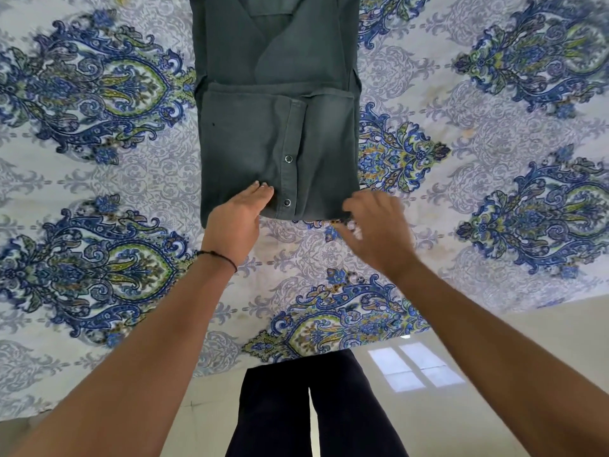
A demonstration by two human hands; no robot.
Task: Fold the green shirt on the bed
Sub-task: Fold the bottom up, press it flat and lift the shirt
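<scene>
The green shirt (263, 133) lies on the bed as a narrow strip, its near end folded up over itself with the snap placket on top. My left hand (237, 219) rests flat on the near left part of the fold, fingers straight. My right hand (375, 225) is blurred at the near right corner of the shirt, fingers loosely bent; whether it touches the cloth is unclear. The far end of the shirt runs out of the top of the view.
The bed (99, 159) is covered with a white sheet printed in blue and green paisley. Its near edge runs across the lower view, with pale tiled floor (494, 407) and my dark trouser legs (296, 407) below it.
</scene>
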